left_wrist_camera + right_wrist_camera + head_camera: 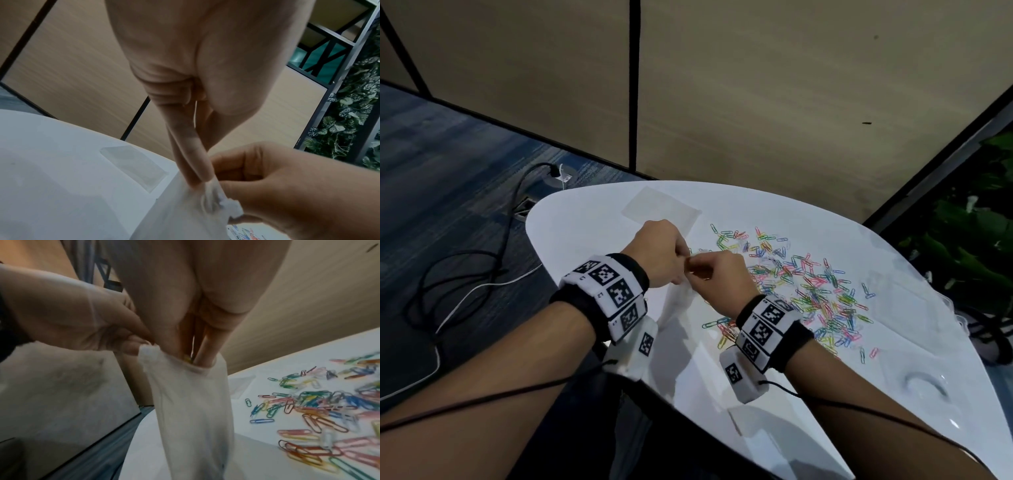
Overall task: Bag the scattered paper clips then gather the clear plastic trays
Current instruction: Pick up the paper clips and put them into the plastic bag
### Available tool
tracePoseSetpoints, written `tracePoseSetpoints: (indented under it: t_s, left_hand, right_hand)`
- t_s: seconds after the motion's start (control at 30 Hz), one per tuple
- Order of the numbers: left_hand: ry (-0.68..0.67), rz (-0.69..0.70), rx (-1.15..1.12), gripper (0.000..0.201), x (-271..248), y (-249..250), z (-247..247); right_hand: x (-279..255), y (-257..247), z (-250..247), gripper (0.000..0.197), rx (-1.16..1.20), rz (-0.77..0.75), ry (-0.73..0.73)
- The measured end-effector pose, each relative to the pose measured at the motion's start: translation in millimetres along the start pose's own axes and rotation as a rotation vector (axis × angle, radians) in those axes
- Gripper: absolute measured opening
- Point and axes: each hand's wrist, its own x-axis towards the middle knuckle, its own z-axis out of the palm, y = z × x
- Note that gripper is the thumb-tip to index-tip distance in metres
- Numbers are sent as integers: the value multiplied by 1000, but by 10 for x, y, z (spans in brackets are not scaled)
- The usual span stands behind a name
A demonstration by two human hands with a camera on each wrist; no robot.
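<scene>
The left hand point(658, 254) pinches the bag point(193, 402) mouth while the right hand point(717, 274) — fingers inside — grasps clips; paper clips point(815, 291) at three o'clock.

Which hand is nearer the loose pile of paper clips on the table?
Right. The right hand is at the edge of the paper clips; the left hand is beyond it, holding the bag.

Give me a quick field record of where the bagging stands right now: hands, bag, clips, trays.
left hand: pinches the rim of the bag, holding its mouth open
right hand: fingers pushed into the bag mouth
bag: white, translucent, hanging upright over the table edge
paper clips: most scattered, unbagged, to the right of the hands
clear trays: one lies flat beyond the hands; others too faint to count
</scene>
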Motion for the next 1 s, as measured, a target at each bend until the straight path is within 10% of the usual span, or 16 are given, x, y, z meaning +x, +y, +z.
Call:
tracePoseSetpoints:
  t_s: [0.27,0.47,0.8,1.0]
  left_hand:
    - [54,-45,60,27,-2,-31,-63]
    - [46,-51,101,25,-51,-17,-105]
    - [13,-51,134,27,-42,40,-54]
    - [5,-40,139,27,-39,68,-42]
  right_hand:
    - [-49,155,-295,25,98,-17,135]
    - [-476,847,-83,37,-682,-245,-477]
    - [-439,1235,-78,22,-760,-249,-285]
    - [-299,1138,-220,14,-536,44,-153]
